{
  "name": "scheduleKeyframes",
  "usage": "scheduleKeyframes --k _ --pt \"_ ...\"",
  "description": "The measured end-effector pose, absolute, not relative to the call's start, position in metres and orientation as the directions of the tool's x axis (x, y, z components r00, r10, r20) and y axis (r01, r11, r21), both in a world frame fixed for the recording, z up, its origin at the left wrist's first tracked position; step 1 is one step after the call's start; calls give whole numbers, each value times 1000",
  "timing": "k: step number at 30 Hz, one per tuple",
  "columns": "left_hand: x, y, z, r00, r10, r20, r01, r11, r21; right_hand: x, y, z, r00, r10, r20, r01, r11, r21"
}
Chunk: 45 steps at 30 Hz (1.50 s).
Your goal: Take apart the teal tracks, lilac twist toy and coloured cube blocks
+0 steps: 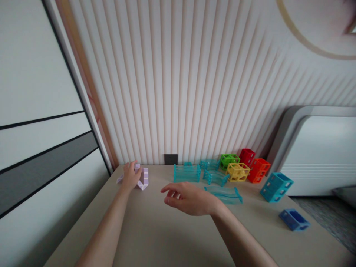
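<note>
My left hand [130,176] rests on a lilac and white plastic piece [143,179] at the far left of the beige table [155,233], its fingers curled over it. My right hand [189,198] hovers over the middle of the table, palm down, fingers spread and pointing left, holding nothing. Just beyond it lie clear teal track pieces: a fence-like one [187,173], a curved one [216,178] and a wavy one [224,194].
Hollow block frames stand at the back right: green [229,160], yellow [237,172], red [247,156], orange [258,170], teal [276,186], and a blue one [294,219] near the right edge. A ribbed wall with a dark socket [170,159] backs the table. A white appliance [319,152] stands right.
</note>
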State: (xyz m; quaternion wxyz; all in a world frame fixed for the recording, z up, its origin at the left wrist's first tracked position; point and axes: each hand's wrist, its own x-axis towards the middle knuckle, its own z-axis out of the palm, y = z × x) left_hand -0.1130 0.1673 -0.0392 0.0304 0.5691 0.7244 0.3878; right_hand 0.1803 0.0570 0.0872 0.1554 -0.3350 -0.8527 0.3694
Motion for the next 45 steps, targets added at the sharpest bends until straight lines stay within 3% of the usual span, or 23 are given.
scheduleKeyframes --k 8,11,15,18,21,23,29,31,35,41,45 --pt "-108 166 -39 -280 877 390 788 -22 615 181 53 88 -785 619 17 451 591 -669" --pt "-105 165 -17 -250 857 450 778 -100 621 184 46 89 -741 667 72 479 601 -640" --pt "-87 152 24 -156 831 534 740 -260 620 210 39 79 -515 825 230 616 544 -570" --pt "-62 129 41 21 841 540 696 -400 596 259 40 61 -256 880 400 762 439 -476" --pt "-39 100 34 339 808 482 710 -556 432 323 42 40 -12 852 523 908 228 -352" --pt "-28 81 17 489 745 453 680 -651 337 359 47 29 63 833 549 955 111 -277" --pt "-9 46 -35 549 659 514 596 -740 312 402 86 18 -61 904 423 995 19 102" --pt "-6 41 -44 554 635 539 601 -753 268 406 106 18 -93 931 353 984 33 173" --pt "-6 36 -51 575 604 553 596 -771 223 417 143 20 -149 955 256 973 96 208" --pt "-12 33 -51 521 671 528 576 -733 362 427 165 32 -159 979 129 966 128 223" --pt "-11 34 -53 531 703 474 583 -708 397 430 164 46 -146 982 124 970 117 213"
